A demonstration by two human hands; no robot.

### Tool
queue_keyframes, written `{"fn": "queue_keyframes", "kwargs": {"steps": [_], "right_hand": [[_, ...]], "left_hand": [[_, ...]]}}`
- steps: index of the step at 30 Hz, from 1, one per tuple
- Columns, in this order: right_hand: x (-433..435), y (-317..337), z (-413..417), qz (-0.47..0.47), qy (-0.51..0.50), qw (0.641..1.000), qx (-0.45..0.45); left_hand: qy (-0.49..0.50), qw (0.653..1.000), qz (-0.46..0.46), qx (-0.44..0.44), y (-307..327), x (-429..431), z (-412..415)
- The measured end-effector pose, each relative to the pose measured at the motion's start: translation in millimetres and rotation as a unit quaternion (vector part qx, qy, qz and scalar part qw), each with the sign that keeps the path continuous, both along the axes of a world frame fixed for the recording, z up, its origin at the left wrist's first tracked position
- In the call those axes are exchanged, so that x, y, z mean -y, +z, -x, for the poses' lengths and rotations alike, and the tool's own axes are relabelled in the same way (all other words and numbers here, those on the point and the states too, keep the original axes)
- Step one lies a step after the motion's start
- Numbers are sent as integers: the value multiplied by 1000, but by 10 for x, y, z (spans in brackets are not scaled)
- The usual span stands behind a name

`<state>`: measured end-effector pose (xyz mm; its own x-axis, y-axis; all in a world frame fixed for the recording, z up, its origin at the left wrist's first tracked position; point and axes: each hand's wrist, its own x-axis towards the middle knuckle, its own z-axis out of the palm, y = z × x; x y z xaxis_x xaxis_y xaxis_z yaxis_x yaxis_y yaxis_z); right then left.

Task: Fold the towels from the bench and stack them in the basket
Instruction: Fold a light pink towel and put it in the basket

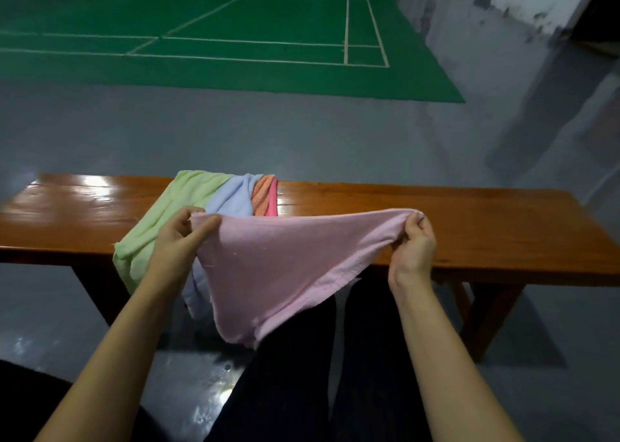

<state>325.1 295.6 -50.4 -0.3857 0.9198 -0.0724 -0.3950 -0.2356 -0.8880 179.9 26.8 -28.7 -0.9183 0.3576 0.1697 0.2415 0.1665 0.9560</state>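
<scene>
**Pink towel stretched between two hands above the counter's near edge**

The pink towel (275, 267) hangs in the air in front of the wooden counter (469, 226), held up by both hands at its top edge. The left hand (183, 240) pinches the towel's left upper corner between thumb and curled fingers; the right hand (414, 243) grips the right upper corner, fingers bunched tightly round the cloth. The towel's top edge runs left to right, roughly parallel to the counter's long side, sagging slightly in the middle. Below that edge the cloth drapes down to a rounded point that falls lower than the counter's near edge, in front of the person's dark trousers (335, 374).

Behind the pink towel, on the counter, lies a pile of other towels: a light green towel (174, 206) furthest left, spilling over the counter's near edge; a pale blue towel (231, 196) beside it, also hanging down past the edge; then an orange towel (263, 193) and a bright pink strip (272, 203) at the pile's right side. The pile sits left of the counter's middle, just behind the left hand.

Beyond the counter lies a grey floor (302, 129), then a green court (235, 32) with white lines.
</scene>
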Motion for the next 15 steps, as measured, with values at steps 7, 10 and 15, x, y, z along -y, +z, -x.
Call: {"fn": "queue_keyframes", "kwargs": {"steps": [7, 10, 15], "right_hand": [[-159, 951, 294, -140, -31, 990, 0], [-156, 1259, 278, -169, -8, 986, 8], [-195, 1548, 105, -225, 16, 974, -19]], "left_hand": [[134, 973, 42, -181, 703, -150, 270], [154, 966, 44, -204, 958, -156, 246], [149, 959, -30, -238, 1357, -127, 110]]}}
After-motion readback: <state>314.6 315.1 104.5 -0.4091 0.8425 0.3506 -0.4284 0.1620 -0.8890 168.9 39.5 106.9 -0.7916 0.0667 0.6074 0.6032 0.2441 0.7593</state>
